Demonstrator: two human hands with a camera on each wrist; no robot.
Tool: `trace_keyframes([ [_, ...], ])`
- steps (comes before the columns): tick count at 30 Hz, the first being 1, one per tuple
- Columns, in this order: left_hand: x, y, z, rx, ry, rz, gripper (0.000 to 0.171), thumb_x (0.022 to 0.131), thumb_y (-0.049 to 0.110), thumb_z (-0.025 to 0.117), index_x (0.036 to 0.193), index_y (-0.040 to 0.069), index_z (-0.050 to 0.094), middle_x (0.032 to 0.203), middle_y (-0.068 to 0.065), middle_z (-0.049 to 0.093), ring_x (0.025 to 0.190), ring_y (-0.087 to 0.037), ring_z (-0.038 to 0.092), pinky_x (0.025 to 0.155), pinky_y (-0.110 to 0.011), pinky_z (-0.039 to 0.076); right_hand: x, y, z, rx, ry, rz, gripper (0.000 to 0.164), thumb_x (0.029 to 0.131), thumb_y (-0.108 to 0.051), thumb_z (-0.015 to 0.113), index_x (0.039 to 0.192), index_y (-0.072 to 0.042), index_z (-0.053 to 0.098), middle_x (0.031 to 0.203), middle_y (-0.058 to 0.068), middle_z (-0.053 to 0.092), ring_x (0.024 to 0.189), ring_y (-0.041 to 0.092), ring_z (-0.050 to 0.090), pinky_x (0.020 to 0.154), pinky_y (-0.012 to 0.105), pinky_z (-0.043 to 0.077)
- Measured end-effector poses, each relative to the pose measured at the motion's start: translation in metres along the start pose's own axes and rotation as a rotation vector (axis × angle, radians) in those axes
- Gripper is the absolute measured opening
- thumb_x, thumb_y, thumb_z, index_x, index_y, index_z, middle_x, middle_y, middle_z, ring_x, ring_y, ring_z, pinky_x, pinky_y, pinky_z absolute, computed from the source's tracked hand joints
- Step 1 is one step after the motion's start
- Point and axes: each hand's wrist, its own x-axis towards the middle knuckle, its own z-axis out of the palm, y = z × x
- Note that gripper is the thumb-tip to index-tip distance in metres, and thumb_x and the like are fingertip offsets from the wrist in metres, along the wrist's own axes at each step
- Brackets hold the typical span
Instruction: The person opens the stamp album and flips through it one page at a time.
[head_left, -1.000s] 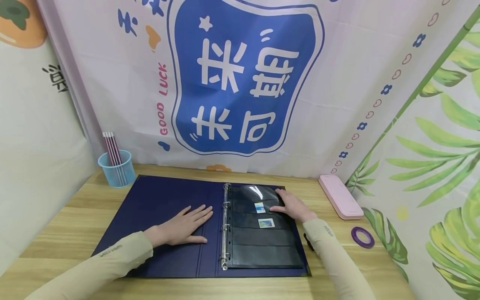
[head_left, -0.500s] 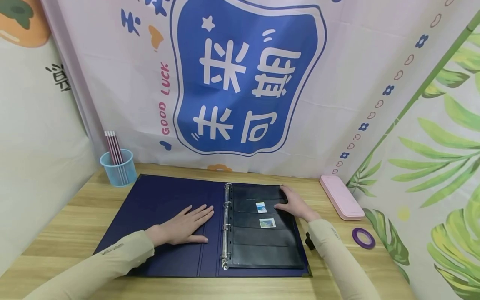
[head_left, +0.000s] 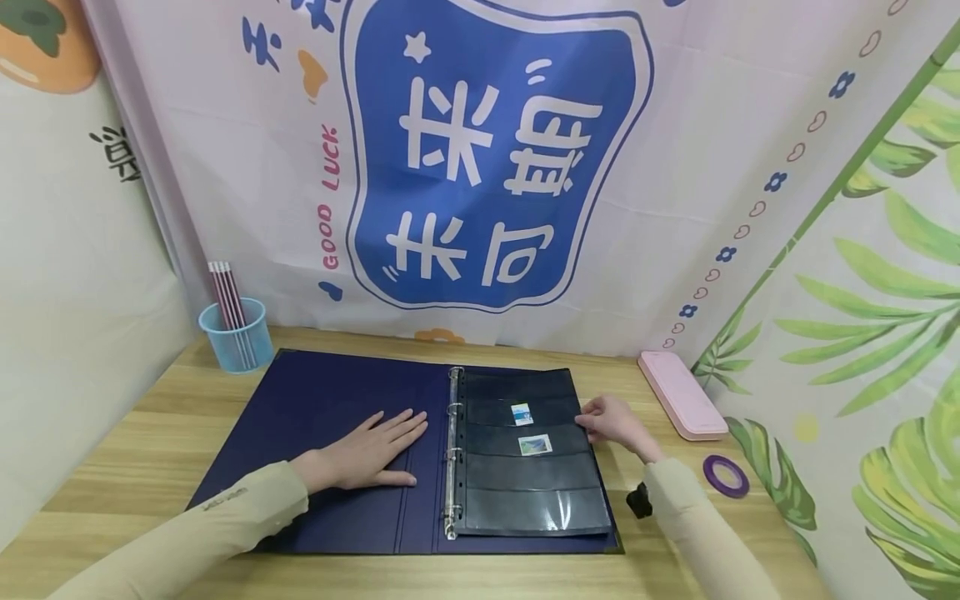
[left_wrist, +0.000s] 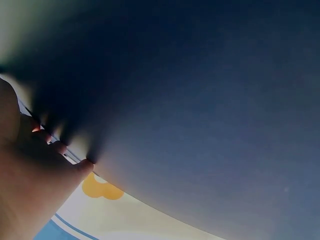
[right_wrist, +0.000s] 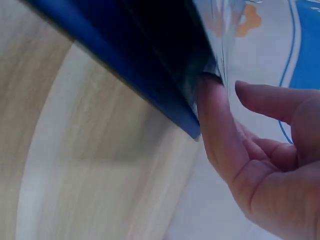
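Note:
A dark navy ring binder (head_left: pixel 322 392) lies spread on the table. On its right side is a black stamp page (head_left: pixel 525 475) with clear pockets, held by metal rings (head_left: pixel 453 454). Two stamps sit in the pockets, a blue and white stamp (head_left: pixel 521 414) above a greenish stamp (head_left: pixel 535 445). My left hand (head_left: pixel 367 454) rests flat on the bare left cover, fingers spread. At the page's right edge, my right hand (head_left: pixel 617 423) pinches the page. In the right wrist view its index finger (right_wrist: pixel 216 117) is under the page edge and the thumb is over it.
A blue mesh cup (head_left: pixel 237 337) with several pencils stands back left. To the right lie a pink case (head_left: pixel 682 394) and a purple tape roll (head_left: pixel 726 476). A printed cloth (head_left: pixel 675 167) hangs behind the wooden table (head_left: pixel 375 575).
My right hand has slid from the page's upper right corner down along its right edge and now pinches it there. The left hand stays put.

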Motion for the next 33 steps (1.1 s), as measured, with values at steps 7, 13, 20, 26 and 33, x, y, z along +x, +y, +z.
trace_keyframes([
  [7,-0.001,-0.002,0.001,0.003,0.018,0.003,0.085,0.095,0.063,0.049,0.157,0.008,0.029,0.165,-0.013,0.026,0.152,-0.038,0.024,0.116,-0.069,0.021,-0.003,-0.021,-0.018,0.141,-0.085,0.018,0.026,0.097,-0.008,0.059,0.110,0.015,0.056,0.081,0.001,0.063,0.065,0.004,0.059,0.063,0.023,0.059],
  [13,-0.002,-0.001,-0.001,0.013,0.010,-0.009,0.085,0.095,0.063,0.049,0.157,0.008,0.029,0.165,-0.013,0.025,0.153,-0.037,0.024,0.117,-0.067,0.021,-0.007,-0.062,-0.036,0.124,-0.040,0.002,0.032,0.099,-0.012,0.057,0.116,0.015,0.058,0.080,0.000,0.065,0.065,0.002,0.059,0.065,0.022,0.059],
  [20,-0.002,-0.001,-0.002,0.003,0.009,0.000,0.084,0.096,0.061,0.050,0.157,0.007,0.028,0.165,-0.013,0.025,0.153,-0.037,0.024,0.118,-0.067,0.021,-0.010,-0.104,-0.049,0.137,-0.016,-0.048,0.030,0.098,-0.012,0.057,0.112,0.013,0.063,0.074,-0.005,0.062,0.064,0.003,0.058,0.065,0.021,0.058],
  [26,-0.002,-0.002,-0.002,-0.002,0.011,0.002,0.085,0.095,0.062,0.051,0.157,0.007,0.029,0.165,-0.013,0.026,0.152,-0.037,0.024,0.117,-0.067,0.021,-0.008,-0.139,-0.050,0.159,-0.043,-0.079,0.032,0.097,-0.014,0.057,0.115,0.012,0.063,0.068,-0.008,0.061,0.062,0.003,0.059,0.066,0.021,0.059],
  [33,-0.002,-0.002,0.001,-0.006,-0.001,-0.001,0.086,0.095,0.064,0.049,0.157,0.009,0.027,0.165,-0.012,0.024,0.153,-0.036,0.023,0.118,-0.067,0.021,-0.008,-0.178,-0.048,0.097,-0.065,-0.107,0.030,0.098,-0.020,0.060,0.113,0.005,0.066,0.066,-0.006,0.057,0.065,0.005,0.063,0.075,0.028,0.061],
])
